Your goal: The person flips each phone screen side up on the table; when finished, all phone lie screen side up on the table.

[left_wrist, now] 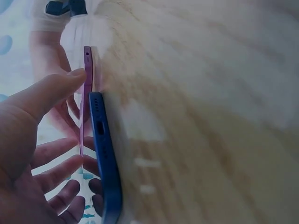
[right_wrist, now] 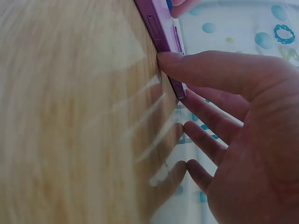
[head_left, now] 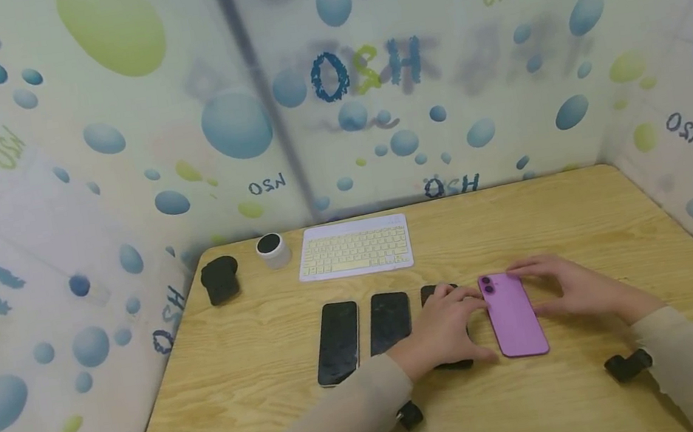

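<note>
A purple smartphone (head_left: 518,321) lies back up on the table, its two camera lenses at the upper left. My left hand (head_left: 441,332) spans the third dark phone (head_left: 428,294) and partly hides it, with fingertips at the purple phone's left edge. From the other side, my right hand (head_left: 573,292) has its index finger by the top right corner and its thumb along the right edge. In the right wrist view the thumb (right_wrist: 173,65) touches the purple side frame. A blue-framed phone (left_wrist: 106,154) lies beneath the left fingers in the left wrist view.
Two more dark-screened phones, the leftmost (head_left: 338,342) and the middle one (head_left: 391,317), lie in the same row. Behind them are a white keyboard (head_left: 354,248), a white cylinder with a black top (head_left: 274,251) and a black object (head_left: 220,279). Patterned curtains surround the wooden table (head_left: 228,413).
</note>
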Demonstrator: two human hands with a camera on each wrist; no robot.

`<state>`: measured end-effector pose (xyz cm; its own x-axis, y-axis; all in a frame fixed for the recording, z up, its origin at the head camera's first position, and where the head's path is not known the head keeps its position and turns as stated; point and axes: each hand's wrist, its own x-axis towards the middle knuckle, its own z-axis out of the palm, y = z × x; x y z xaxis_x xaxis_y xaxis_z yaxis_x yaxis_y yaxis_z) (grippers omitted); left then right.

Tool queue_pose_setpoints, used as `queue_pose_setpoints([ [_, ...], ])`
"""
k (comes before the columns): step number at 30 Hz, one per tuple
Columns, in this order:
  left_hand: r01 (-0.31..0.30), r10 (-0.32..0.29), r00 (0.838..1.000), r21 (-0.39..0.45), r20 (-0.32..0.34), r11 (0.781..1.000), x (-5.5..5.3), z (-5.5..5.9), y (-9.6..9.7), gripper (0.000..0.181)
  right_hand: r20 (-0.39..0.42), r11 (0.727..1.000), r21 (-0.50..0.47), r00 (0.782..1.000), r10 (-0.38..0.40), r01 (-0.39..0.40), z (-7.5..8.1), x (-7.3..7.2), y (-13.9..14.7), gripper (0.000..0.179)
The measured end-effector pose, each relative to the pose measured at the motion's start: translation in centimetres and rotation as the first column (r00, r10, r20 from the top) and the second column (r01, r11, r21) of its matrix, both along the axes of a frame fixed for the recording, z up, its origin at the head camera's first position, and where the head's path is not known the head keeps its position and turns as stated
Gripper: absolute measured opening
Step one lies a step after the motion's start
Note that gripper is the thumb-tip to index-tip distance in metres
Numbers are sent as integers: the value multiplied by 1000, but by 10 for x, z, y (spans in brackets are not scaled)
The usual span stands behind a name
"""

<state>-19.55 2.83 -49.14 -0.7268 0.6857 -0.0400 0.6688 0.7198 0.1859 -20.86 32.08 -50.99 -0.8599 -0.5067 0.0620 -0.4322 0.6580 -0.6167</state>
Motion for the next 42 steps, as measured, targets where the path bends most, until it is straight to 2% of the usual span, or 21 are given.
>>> queue_pose_setpoints([
  [3, -5, 4, 1000, 8, 22, 1000, -1, -1, 2, 78, 22, 1000, 0, 1000, 5, -5, -1, -1, 1, 65],
  [15, -34, 34, 999, -7, 1, 999, -3, -3, 12, 75, 53, 1000, 15, 998, -22, 22, 2, -1, 4, 70],
  [22, -49, 49, 998, -14, 29, 999, -3, -2, 16, 78, 75, 999, 4, 997, -37, 37, 3, -2, 3, 69],
  [34, -54, 54, 998, -4, -16, 999, 2, -4, 14, 75, 166, 995, -63, 984, -62, 73, -2, -3, 2, 72],
  [42, -48, 47, 998, -6, -43, 999, 2, -6, 14, 77, 181, 992, -76, 980, -86, 101, -2, -1, 1, 73],
])
